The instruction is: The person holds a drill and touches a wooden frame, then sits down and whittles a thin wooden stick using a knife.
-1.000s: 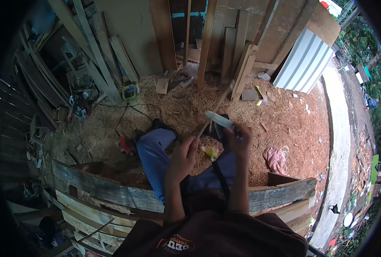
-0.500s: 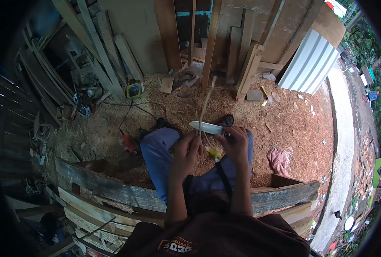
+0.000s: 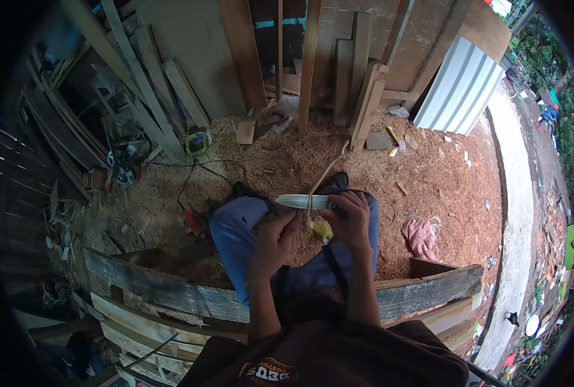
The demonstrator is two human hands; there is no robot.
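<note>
My right hand point(image 3: 350, 222) is closed round the handle of a knife, most of which its fingers hide. The broad pale blade point(image 3: 293, 201) points left, roughly level, between my knees. A thin, curved light-brown strip point(image 3: 325, 174), like cane or split wood, crosses the blade and touches or nearly touches it. My left hand point(image 3: 275, 242) is closed just below the blade, its fingertips pinching near the strip's lower end; the exact grip is partly hidden. The strip's far end reaches forward over the floor.
Wood shavings point(image 3: 429, 174) cover the ground. A dark timber beam point(image 3: 171, 284) runs beside my legs. A red power tool point(image 3: 193, 224) with a cord lies left, a pink cloth point(image 3: 420, 238) right. Boards point(image 3: 369, 103) and a corrugated sheet point(image 3: 460, 87) lean against the wall ahead.
The strip has tilted, its far end swinging right and nearer. The knife has shifted slightly left and down, and my left hand has moved a little lower and left.
</note>
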